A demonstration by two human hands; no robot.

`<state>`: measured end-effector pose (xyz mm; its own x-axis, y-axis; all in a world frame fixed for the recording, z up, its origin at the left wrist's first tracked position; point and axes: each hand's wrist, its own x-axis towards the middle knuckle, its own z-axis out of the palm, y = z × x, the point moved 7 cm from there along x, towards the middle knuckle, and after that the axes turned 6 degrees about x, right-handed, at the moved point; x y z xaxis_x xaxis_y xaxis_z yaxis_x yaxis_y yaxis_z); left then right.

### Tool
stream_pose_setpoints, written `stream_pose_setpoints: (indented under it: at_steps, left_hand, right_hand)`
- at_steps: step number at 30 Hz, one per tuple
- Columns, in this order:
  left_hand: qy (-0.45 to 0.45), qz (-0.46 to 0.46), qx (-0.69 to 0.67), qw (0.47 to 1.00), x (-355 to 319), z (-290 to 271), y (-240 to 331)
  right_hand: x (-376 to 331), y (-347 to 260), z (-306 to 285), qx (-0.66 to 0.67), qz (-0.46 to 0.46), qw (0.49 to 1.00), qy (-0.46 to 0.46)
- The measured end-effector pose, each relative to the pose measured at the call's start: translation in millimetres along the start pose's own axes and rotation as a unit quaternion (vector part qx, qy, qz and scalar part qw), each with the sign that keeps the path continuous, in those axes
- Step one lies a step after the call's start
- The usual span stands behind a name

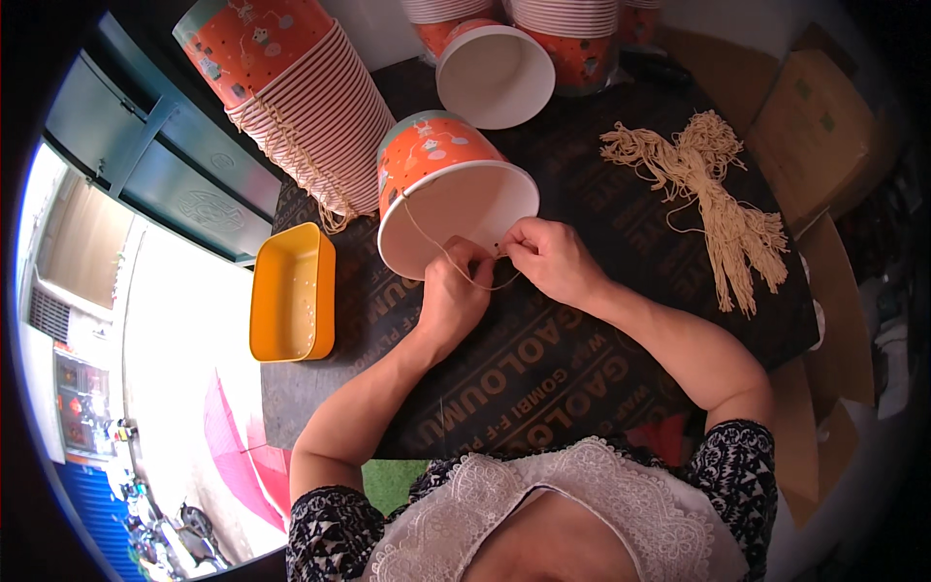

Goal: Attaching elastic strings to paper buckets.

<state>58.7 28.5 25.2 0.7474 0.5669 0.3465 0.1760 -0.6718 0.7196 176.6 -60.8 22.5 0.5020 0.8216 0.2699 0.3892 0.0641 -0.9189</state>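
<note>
An orange patterned paper bucket (441, 147) lies tilted on its side on the table, its white mouth facing me. A thin beige cord (421, 229) comes through the left of its rim and loops down across the opening to my hands. My left hand (454, 293) is at the lower rim, fingers closed on the cord. Beside it, my right hand (558, 260) pinches the cord at the rim's lower right, near a small dark hole. The fingertips partly hide the cord's end.
A tall leaning stack of similar buckets (320, 121), with cords hanging along it, stands at the left. A yellow plastic bin (293, 291) sits below it. Bundled cords (713, 189) lie at the right. Another bucket (495, 76) and more stacks stand behind; cardboard boxes (810, 136) are far right.
</note>
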Motion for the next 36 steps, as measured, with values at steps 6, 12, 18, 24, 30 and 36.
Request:
stream_pose_setpoints:
  at_steps: [6,12,18,24,30,36]
  left_hand:
    - [-0.002,-0.02,0.0,1.0,0,-4,-1]
    - [0.008,0.008,0.024,1.0,-1,-6,1]
    - [0.008,0.037,0.116,0.992,0,-7,8]
    - [-0.005,0.038,0.207,0.978,0,-7,9]
    - [0.002,0.05,0.234,0.971,2,-10,6]
    - [0.003,0.078,0.24,0.968,-5,-5,11]
  right_hand:
    - [-5,-12,-3,-0.088,-0.038,0.995,-0.003]
    - [-9,-17,-3,-0.194,-0.125,0.973,0.011]
    - [-9,-13,-6,-0.236,-0.109,0.966,0.007]
    - [-8,-12,-5,-0.193,-0.121,0.974,0.01]
    - [-1,-8,-5,-0.175,-0.118,0.977,0.024]
    - [12,0,-13,-0.105,-0.007,0.994,0.0]
